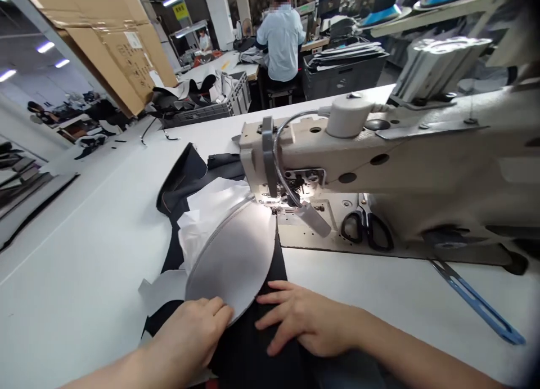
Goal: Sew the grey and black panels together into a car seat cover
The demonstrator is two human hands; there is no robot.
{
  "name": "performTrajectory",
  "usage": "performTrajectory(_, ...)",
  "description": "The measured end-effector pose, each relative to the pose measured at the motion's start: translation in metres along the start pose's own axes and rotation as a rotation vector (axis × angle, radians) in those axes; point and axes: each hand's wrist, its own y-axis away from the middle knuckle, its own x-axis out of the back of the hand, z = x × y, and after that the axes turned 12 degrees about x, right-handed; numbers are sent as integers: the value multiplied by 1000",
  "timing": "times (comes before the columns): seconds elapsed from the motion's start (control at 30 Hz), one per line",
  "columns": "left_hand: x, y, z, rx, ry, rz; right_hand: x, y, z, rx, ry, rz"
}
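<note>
Beyond the white worktop [105, 220], a workshop recedes towards a person in a pale shirt [282, 45]. From my remote view, the grey panel [236, 254] lies over black fabric [253, 349], its long axis running from the sewing machine [405, 158] towards the worktop's near edge. The left hand [189, 327] is nearer, its grip curled onto the panel's near end; the right hand [307, 316] rests fingers spread on the fabric, by the right rim. The panel looks smooth, leaf-shaped, seamed along its left curve.
</note>
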Motion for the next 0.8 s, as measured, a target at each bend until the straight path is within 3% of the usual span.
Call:
performTrajectory(0.1,5,-1,9,-100,114,-19,11,-8,-6,-130,-99,245)
performTrajectory(0.2,-2,-7,27,-225,121,-38,25,-50,2,-277,205,548)
performTrajectory(0.27,-7,-12,38,-268,30,-40,29,-82,16,-325,435,584)
performTrajectory(0.33,-3,-16,36,-326,3,-48,25,-105,36,-307,565,520)
performTrajectory(0.43,23,-20,2,-371,270,48,11,-117,60,-236,631,525)
performTrajectory(0.47,34,-24,-15,-284,381,159,7,-116,64,-204,630,555)
performTrajectory(0.53,51,-38,-52,67,482,440,3,-113,66,-138,616,622)
performTrajectory(0.57,56,-49,-68,238,491,524,2,-111,65,-115,611,654)
performTrajectory(0.63,56,-73,-93,389,521,473,3,-111,62,-92,608,707)
performTrajectory(0.73,43,-102,-107,310,664,276,6,-113,59,-75,597,748)
performTrajectory(0.8,38,-106,-109,232,812,277,8,-114,58,-65,580,762)
